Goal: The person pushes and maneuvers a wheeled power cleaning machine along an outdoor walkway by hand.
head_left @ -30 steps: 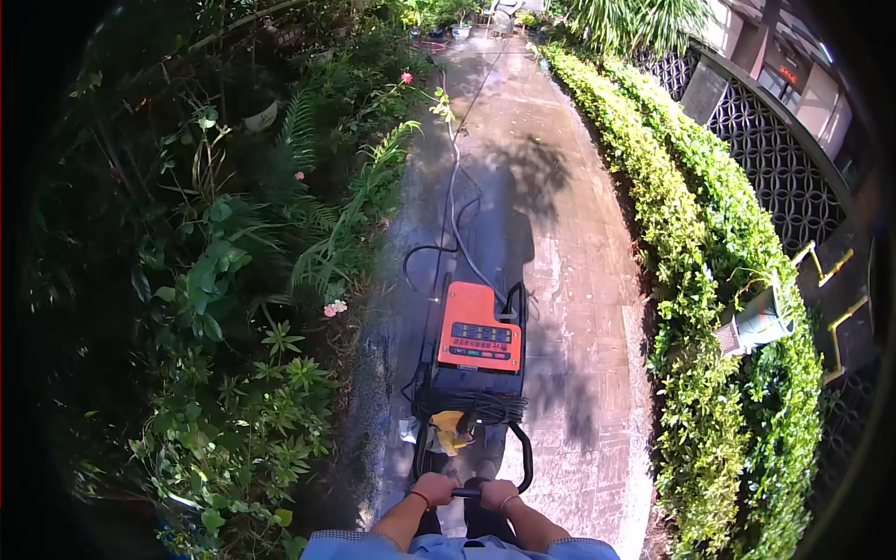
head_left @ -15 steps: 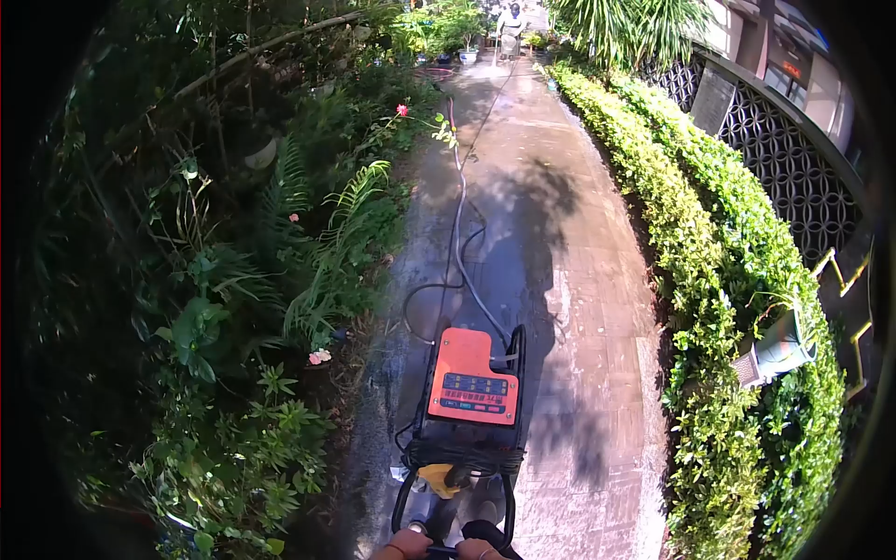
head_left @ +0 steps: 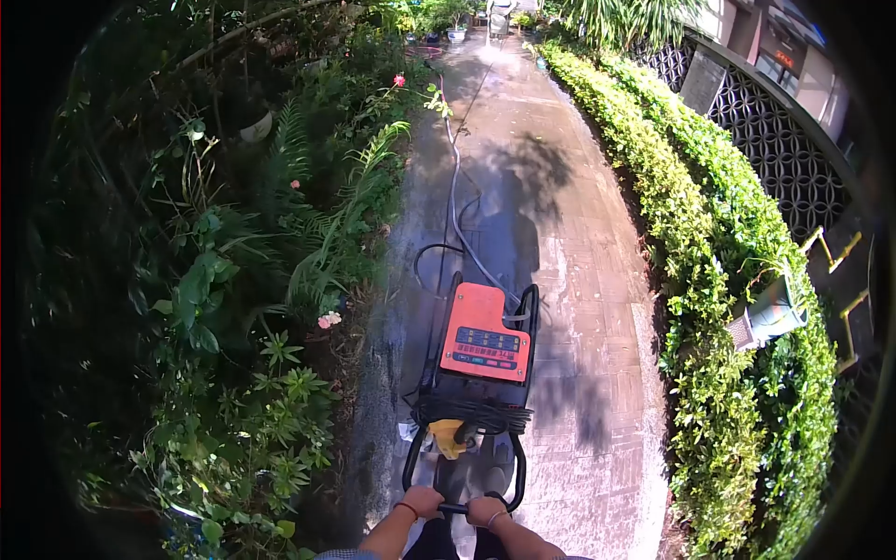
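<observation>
My left hand (head_left: 425,501) is closed round the left part of a black handlebar (head_left: 455,509). On its right part my right hand (head_left: 485,511) is wrapped too. The bar belongs to a wheeled pressure washer (head_left: 485,322) with an orange-red cover and a printed label, standing in front of me on the path. A coil of black cable (head_left: 481,416) hangs across its frame, with a yellow cloth-like thing (head_left: 447,437) beneath. From the machine's front a grey hose (head_left: 455,201) runs up the path, and a darker hose loops at its left. My feet show partly below.
The paved path (head_left: 597,373) is wet in places. Dense plants (head_left: 271,364) border it on the left, a clipped hedge (head_left: 691,252) on the right. A pot (head_left: 779,313) lies tilted in the hedge. Far ahead stands a person (head_left: 499,17) near splashing water and potted plants (head_left: 456,35).
The view has tilted down, showing more of my forearms. In it, the washer and handlebar sit higher and slightly farther right. Both hands keep their hold.
</observation>
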### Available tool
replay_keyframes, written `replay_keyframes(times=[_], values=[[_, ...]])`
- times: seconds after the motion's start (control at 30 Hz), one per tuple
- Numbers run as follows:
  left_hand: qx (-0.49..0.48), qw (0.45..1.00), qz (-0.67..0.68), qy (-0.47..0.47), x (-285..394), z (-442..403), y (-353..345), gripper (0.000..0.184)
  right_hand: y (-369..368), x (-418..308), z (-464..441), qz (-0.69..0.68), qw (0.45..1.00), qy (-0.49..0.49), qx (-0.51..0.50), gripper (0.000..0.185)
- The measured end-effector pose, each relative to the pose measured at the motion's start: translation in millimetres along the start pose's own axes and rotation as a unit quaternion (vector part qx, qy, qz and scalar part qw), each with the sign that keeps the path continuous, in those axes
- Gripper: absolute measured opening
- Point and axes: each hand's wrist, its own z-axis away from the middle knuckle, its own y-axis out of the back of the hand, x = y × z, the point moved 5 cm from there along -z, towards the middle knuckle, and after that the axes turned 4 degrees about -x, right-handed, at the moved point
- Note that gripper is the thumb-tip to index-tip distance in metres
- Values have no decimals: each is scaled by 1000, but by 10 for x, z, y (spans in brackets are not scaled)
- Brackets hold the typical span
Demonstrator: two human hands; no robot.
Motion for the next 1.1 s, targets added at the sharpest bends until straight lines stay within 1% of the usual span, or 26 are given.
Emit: replay_keyframes(times=[0.1, 0.2, 0.3, 0.4, 0.5, 0.6, 0.67, 0.73, 0.77, 0.83, 0.87, 0.9, 1.0, 1.03, 1.1], values=[[42, 999, -12, -12, 8, 39, 6, 18, 106, -93, 125, -2, 998, -52, 41, 26], [92, 996, -2, 20, 54, 138, -14, 17, 82, -184, 198, -1, 996, -74, 56, 25], [94, 994, -19, 46, 51, 166, -134, 23, -38, -237, 217, 16, 994, -91, 61, 23], [100, 994, -17, 48, 97, 337, -162, 16, -137, -339, 273, 9, 992, -102, 69, 24], [75, 996, -29, 40, 135, 461, -318, 17, -282, -478, 400, 24, 993, -102, 55, 25], [47, 998, -17, 44, 223, 548, -556, 17, -573, -435, 432, 2, 992, -82, 93, 28], [37, 998, 3, 46, 331, 615, -656, 18, -746, -366, 425, 8, 995, -73, 66, 29], [24, 999, 18, 45, 484, 698, -703, 19, -771, -385, 610, 20, 997, -71, 32, 29], [54, 997, 28, 38, 490, 649, -834, 21, -883, -298, 606, 7, 997, -71, 19, 29], [23, 999, 18, 39, 598, 661, -891, 20, -952, -234, 670, 2, 998, -66, 0, 29], [9, 999, 13, 41, 630, 653, -902, 20, -953, -206, 660, -1, 998, -63, -9, 30], [-4, 999, 8, 34, 636, 615, -939, 19, -676, -427, 915, 15, 998, -47, -31, 30], [28, 999, 18, 15, 674, 565, -905, 21, -593, -401, 973, 77, 991, -26, 106, 26], [23, 1000, 12, 12, 684, 572, -835, 20, -577, -369, 948, 75, 991, -41, 103, 25], [37, 999, 18, 25, 720, 617, -637, 20, -491, -317, 956, 35, 994, -25, 105, 25]])
